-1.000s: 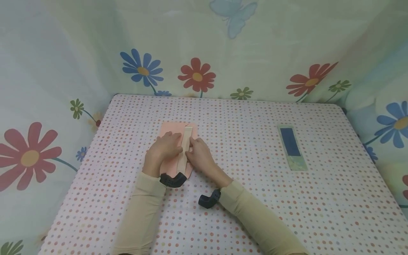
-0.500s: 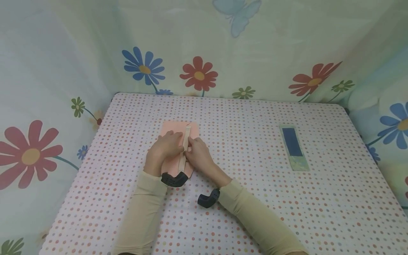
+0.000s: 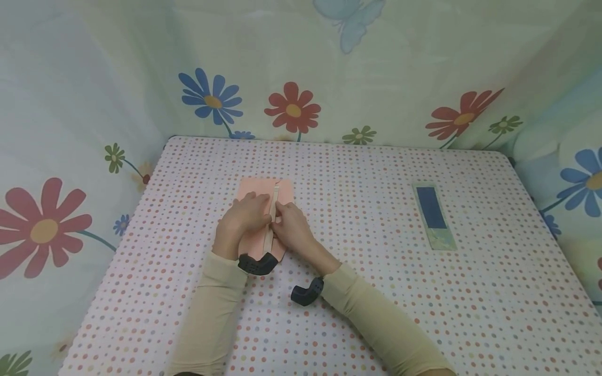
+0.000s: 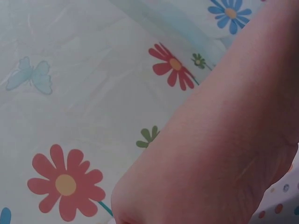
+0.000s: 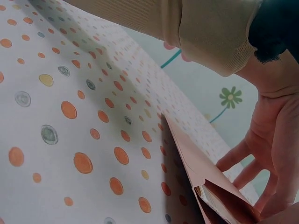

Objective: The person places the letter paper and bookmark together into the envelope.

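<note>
On dotted table [image 3: 357,219]: open pink envelope [image 3: 253,245], pale contents [image 3: 269,241] inside.

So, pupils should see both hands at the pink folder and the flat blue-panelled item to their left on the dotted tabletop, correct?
"To their left" is wrong: the head view shows the left hand and right hand at the pink folder, but the flat blue-panelled item to their right on the dotted tabletop.

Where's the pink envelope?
Head view, left of centre: the pink envelope is on the dotted table, left hand over its left side, right hand at its right edge.
</note>
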Tool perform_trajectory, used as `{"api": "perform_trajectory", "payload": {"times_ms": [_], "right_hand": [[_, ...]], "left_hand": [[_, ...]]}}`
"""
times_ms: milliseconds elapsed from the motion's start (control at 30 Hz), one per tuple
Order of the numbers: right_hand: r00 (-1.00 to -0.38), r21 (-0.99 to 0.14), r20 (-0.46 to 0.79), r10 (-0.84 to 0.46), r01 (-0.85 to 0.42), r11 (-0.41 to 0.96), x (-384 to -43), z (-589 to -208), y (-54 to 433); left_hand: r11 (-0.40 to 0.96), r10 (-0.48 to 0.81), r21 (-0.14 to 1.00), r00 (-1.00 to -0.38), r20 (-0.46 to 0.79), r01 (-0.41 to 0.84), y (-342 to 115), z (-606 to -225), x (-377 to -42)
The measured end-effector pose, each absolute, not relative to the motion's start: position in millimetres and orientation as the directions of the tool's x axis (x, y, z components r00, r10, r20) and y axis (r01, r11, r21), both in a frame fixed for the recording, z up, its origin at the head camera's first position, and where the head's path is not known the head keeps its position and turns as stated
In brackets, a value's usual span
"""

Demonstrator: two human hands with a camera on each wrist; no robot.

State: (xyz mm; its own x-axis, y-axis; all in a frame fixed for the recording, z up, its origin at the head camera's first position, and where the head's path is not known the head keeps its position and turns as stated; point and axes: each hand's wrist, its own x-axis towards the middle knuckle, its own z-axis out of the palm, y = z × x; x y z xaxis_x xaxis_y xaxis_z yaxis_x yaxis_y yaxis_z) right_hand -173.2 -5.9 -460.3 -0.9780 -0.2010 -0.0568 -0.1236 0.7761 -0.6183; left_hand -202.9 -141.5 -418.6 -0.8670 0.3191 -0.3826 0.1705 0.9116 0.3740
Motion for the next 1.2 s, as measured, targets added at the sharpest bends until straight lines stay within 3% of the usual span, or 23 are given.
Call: {"api": "perform_trajectory", "payload": {"times_ms": [1200], "right_hand": [[-0.974, -0.667, -0.01, -0.224, -0.161, 0.728, -174.4, -462.6, -8.0]], "left_hand": [[0.905, 0.329, 0.387, -0.868, -0.371, 0.178, -141.5, -419.1, -203.0]]}}
